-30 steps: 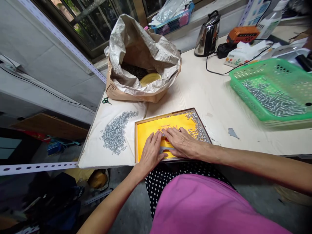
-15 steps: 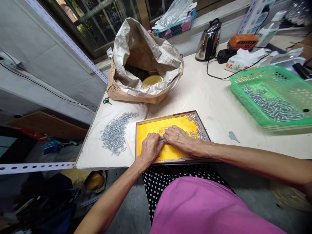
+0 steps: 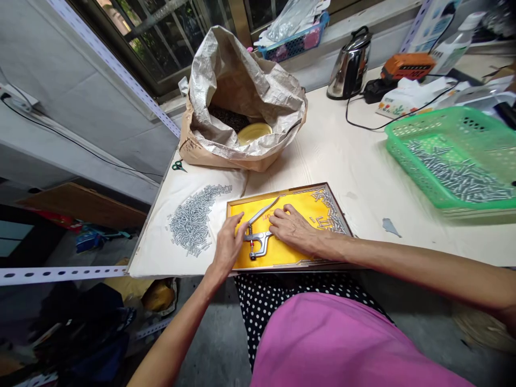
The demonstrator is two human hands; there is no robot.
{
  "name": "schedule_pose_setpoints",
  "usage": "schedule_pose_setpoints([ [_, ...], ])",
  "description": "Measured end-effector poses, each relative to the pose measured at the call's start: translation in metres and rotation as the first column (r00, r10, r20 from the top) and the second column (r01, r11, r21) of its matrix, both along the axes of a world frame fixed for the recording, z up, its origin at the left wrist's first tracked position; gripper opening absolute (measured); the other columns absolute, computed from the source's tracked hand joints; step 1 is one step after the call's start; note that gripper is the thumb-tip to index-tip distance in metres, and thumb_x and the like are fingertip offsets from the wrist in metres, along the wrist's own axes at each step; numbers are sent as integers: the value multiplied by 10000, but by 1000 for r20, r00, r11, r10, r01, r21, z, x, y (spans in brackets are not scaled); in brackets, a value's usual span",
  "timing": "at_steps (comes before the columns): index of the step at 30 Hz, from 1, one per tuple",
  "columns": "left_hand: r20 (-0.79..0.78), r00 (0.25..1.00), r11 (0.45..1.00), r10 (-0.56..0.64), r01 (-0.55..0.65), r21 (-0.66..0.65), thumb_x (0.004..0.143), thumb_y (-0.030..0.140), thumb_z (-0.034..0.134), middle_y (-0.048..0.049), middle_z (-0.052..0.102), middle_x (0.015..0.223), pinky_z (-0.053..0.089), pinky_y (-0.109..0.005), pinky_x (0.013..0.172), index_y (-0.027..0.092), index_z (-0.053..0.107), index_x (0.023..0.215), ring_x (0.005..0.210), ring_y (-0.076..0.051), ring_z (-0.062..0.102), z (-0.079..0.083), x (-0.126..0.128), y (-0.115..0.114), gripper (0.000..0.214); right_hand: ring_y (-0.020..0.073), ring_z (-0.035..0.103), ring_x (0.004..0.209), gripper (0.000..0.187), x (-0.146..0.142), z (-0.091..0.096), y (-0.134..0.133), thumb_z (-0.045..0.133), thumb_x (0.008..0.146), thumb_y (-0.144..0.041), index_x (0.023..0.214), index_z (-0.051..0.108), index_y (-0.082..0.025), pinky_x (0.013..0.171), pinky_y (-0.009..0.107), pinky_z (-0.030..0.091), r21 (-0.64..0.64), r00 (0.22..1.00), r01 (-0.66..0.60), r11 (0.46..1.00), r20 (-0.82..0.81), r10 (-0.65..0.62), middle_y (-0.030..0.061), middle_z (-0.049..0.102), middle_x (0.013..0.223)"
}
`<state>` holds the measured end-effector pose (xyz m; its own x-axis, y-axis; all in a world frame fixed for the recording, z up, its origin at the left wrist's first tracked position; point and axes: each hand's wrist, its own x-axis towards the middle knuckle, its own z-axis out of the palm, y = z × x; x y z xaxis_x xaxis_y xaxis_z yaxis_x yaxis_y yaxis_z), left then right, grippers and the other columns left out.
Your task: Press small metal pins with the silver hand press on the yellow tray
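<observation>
A silver pair of press pliers, with a C-shaped frame, a spring and a red part, sits over the yellow floor of a shallow wood-rimmed tray. Its upper lever is raised away from the frame. My right hand has curled fingers around the end of the lower handle. At the pliers' left side is my left hand, its thumb and fingers apart, close to the spring. Small metal pins lie along the tray's right side.
A heap of metal pins lies on white cloth to the left. Behind stands an open paper sack with a yellow dish inside. A green basket of pins, a kettle and small scissors are also on the table.
My left hand has let go and moved left, its fingers opening. The pliers' lever has swung up, showing the frame. My right hand has stayed nearly in place.
</observation>
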<state>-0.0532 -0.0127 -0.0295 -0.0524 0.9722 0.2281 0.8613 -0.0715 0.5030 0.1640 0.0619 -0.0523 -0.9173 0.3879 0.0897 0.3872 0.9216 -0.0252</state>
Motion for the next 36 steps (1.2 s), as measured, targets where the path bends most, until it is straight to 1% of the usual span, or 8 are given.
schedule_pose_setpoints([
  [3,-28,980,980,197,-196,42,960,320,493,-96,710,1044,542,-363,865,174,697,1050,956,-221,668,16,-27,-3,266,227,487,898,241,-5,-5,-4,396,959,-60,932,612,-163,804,381,292,-21,999,35,999,-21,-35,102,653,970],
  [6,-201,906,926,372,-377,15,935,296,508,-97,711,972,508,-378,864,169,716,952,948,-251,641,22,-58,-12,245,204,473,750,254,4,-8,-8,345,965,-74,887,556,-192,771,368,273,-96,992,72,993,-94,-81,56,635,832],
  [10,-411,802,844,434,-521,-124,937,283,509,-107,713,1017,464,-373,882,169,725,952,1040,-280,596,15,-84,-25,245,185,440,614,231,39,-1,-8,322,969,-136,837,488,-228,700,356,237,-176,975,154,972,-134,-179,2,571,693],
  [14,-498,771,807,397,-551,-211,950,349,514,-112,699,1038,456,-364,835,183,711,903,1068,-293,569,4,-88,-25,262,178,441,589,199,65,15,-7,343,964,-184,815,463,-239,680,356,225,-127,955,215,968,-178,-235,-4,556,678],
  [18,-562,729,773,391,-592,-229,936,358,551,-136,676,1033,456,-362,773,169,675,860,1064,-310,569,0,-85,-18,238,174,451,601,192,53,18,-16,354,948,-146,831,477,-236,679,352,242,-166,966,171,971,-165,-199,3,577,711],
  [26,-624,735,849,266,-486,-209,959,212,474,-112,649,1064,439,-318,771,188,635,1011,1028,-260,583,-6,-85,-23,171,199,518,765,183,5,-6,-27,364,946,-118,964,503,-236,834,390,299,-299,981,-21,954,-190,-38,28,635,898],
  [30,-563,800,892,207,-391,-228,948,155,436,-104,647,994,441,-308,795,180,628,930,981,-233,587,-7,-87,-25,195,192,497,712,177,11,-11,-17,360,946,-129,909,503,-226,811,388,286,-309,983,46,950,-154,-98,22,633,841],
  [36,-379,878,886,293,-398,-239,892,140,488,-91,677,964,468,-329,838,168,648,922,927,-223,613,-13,-97,-23,166,172,439,637,184,35,-17,0,366,938,-153,821,490,-221,705,342,246,-246,978,166,955,-85,-192,15,600,765],
])
